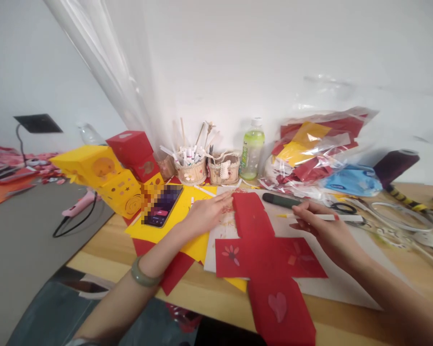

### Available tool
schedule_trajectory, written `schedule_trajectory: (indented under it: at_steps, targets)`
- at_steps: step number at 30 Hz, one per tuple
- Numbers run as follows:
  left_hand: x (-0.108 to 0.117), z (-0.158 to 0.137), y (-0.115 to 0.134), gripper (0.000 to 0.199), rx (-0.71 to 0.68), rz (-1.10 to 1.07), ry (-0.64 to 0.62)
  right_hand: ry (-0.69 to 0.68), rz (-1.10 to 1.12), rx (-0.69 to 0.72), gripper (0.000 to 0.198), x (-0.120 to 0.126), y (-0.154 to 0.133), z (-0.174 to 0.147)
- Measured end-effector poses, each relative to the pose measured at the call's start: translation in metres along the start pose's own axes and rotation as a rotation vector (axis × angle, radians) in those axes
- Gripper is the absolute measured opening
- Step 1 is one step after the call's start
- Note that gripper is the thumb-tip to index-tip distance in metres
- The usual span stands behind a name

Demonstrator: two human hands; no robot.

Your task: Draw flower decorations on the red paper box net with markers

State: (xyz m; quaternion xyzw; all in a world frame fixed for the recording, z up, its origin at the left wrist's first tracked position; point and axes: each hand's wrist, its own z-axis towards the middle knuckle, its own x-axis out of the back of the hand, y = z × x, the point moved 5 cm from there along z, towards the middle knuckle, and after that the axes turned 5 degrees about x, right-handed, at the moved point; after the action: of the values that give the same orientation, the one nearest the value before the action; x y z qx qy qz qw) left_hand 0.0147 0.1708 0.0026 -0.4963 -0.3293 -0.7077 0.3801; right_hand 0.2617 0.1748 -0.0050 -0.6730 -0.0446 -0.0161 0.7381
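While left hand (205, 214) lies flat, fingers apart, on cross-shaped red paper cutout (270, 254), right hand (323, 226) pinches slim white pen (328, 217); dark green marker (279, 200) nearby.

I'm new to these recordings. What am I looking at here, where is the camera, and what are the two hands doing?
There is no machine: a camera worn on a person's head looks down at their own bare hands. The left hand presses flat on the edge of a red cross-shaped paper cutout lying on the wooden table. The right hand holds a thin white pen-like tool above it. Nearby lie a phone on yellow paper, folded paper boxes, a green bottle and scissors.
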Motion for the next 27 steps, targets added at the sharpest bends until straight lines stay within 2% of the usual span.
schedule_trajectory:
  at_steps: [4,6,8,10,14,20,24,27]
  targets:
    - [0.030,-0.027,-0.001,0.041,0.069,-0.008,0.118,-0.021,-0.060,0.022,0.033,0.005,-0.005,-0.018]
    - [0.039,-0.053,0.013,0.039,0.044,-0.014,0.166,-0.032,-0.144,0.027,0.031,0.007,-0.006,-0.024]
    - [0.046,-0.083,0.039,0.033,-0.070,-0.057,0.335,-0.042,-0.197,0.032,0.033,0.007,-0.007,-0.028]
    - [0.044,-0.109,0.068,0.026,-0.170,-0.136,0.447,-0.042,-0.204,0.039,0.035,0.005,-0.007,-0.031]
    - [0.027,-0.139,0.105,0.023,-0.187,-0.228,0.592,-0.104,-0.191,0.029,0.034,-0.011,-0.008,-0.034]
    - [0.010,-0.144,0.118,0.024,-0.106,-0.151,0.658,-0.198,-0.243,0.143,0.026,-0.030,-0.018,-0.032]
    - [0.012,-0.132,0.121,0.022,-0.085,-0.092,0.669,-0.132,-0.233,0.191,0.025,-0.030,-0.017,-0.017]
    - [0.012,-0.118,0.122,0.027,-0.040,-0.004,0.627,-0.129,-0.202,0.205,0.024,-0.038,-0.014,-0.005]
